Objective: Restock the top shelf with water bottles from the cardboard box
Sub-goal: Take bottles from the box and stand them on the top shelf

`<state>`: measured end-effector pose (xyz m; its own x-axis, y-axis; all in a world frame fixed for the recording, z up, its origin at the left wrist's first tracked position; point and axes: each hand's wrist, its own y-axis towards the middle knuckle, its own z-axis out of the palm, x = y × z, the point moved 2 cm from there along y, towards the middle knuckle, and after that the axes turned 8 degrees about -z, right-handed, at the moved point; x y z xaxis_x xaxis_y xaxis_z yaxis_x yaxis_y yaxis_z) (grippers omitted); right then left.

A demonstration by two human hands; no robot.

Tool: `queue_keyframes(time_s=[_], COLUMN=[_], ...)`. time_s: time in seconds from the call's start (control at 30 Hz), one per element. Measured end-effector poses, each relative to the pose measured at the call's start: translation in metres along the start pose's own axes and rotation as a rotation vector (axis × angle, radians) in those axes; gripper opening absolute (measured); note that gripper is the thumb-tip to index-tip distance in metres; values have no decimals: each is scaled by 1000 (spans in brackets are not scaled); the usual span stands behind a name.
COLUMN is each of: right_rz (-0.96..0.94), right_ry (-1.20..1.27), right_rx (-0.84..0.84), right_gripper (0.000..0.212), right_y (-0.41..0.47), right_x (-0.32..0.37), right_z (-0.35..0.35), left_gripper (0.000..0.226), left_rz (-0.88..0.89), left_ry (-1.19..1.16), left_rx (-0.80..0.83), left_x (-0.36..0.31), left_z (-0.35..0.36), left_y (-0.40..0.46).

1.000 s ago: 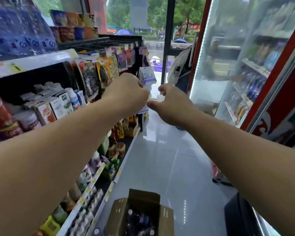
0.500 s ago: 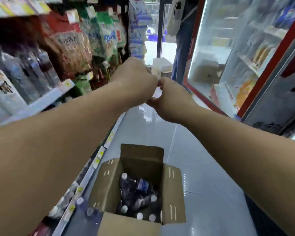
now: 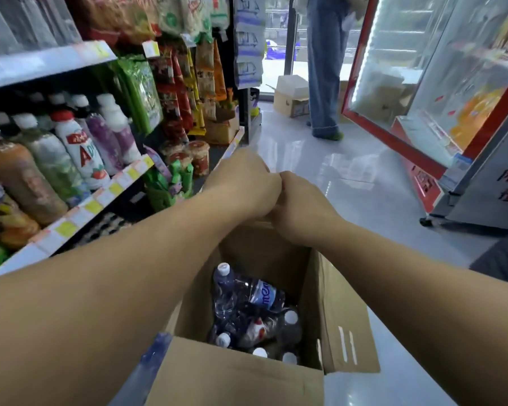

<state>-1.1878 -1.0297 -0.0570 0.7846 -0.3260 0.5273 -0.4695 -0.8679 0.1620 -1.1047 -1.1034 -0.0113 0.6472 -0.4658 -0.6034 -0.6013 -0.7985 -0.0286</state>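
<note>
My left hand (image 3: 244,183) and right hand (image 3: 299,206) meet knuckle to knuckle above the far flap of the cardboard box (image 3: 335,303). Both grips curl away from me, so I cannot tell whether they hold anything. Water bottles (image 3: 255,312) lie jumbled inside the box, partly hidden by my left forearm. Shelves (image 3: 94,200) stand left.

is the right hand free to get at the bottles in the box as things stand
Probably yes. The box is open at the top, flaps folded out, and the bottles lie uncovered. The right hand hangs over the far flap, knuckles against the left hand; whether either holds anything is hidden.
</note>
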Motion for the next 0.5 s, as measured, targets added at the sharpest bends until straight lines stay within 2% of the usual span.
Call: queue_keyframes(time_s=[0.07,0.2,0.37,0.5], right_rz=[7,94,178,232], right_ry=[-16,3,1,-5], right_rx=[18,59,123,229], right_gripper=[40,60,60,57], right_y=[-2,-11,-25,-26], right_x=[-8,-27,-51,-67], right_z=[18,54,82,98], left_gripper=[27,22,20,21], left_rz=[-28,-95,-188,-267], left_ry=[23,77,122,226], left_rx=[35,62,143,336], left_x=[21,61,98,118], left_z=[20,60,99,125], left_y=[5,12,18,22])
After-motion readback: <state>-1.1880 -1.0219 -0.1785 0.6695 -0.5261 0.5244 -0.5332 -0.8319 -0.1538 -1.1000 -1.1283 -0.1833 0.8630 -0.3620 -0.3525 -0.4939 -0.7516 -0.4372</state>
